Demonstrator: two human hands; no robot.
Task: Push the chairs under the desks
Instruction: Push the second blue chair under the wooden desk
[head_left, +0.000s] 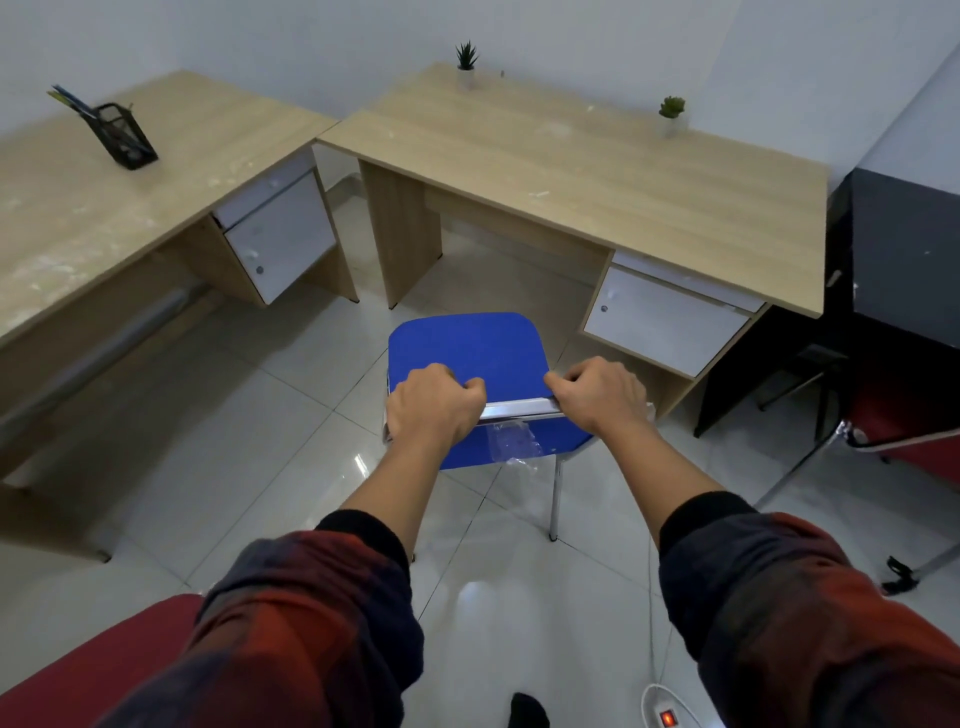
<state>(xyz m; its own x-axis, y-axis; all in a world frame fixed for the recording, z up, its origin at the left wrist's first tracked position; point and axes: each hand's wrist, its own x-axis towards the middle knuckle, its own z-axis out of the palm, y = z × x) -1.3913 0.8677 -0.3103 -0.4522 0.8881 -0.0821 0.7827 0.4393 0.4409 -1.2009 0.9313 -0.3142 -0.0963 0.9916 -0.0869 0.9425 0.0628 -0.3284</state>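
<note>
Both hands on the blue chair (470, 345), closed round the chrome top rail (519, 409) of its backrest. Left grip (434, 402) wrapped over the rail's left end, fingers curled forward and knuckles up; right grip (602, 392) clamped on the right end, thumb along the rail. Bare strip of chrome showing between the two grips. Scrap of clear plastic wrap (511, 441) hanging on the backrest just below that strip.

Blue seat straight ahead of the grips, out on the tiled floor (234, 441), its front edge near the knee opening of the right-hand bench (597, 171) but not under it. White drawer unit (665, 322) ahead and right of the right grip; wooden side panel (402, 228) ahead and left of the left grip. Two small potted plants far ahead on that bench top: one (466, 65) at the back corner, one (671, 115) further right.

Second bench (104, 192) well to the left of the left grip, carrying a black mesh pen holder (124, 137). Red chair (904, 431) with chrome legs off to the right of the right grip, beside a dark cabinet (904, 260). Another red seat (98, 670) below the left sleeve. Power strip with a lit switch (666, 717) on the floor, near the bottom edge.
</note>
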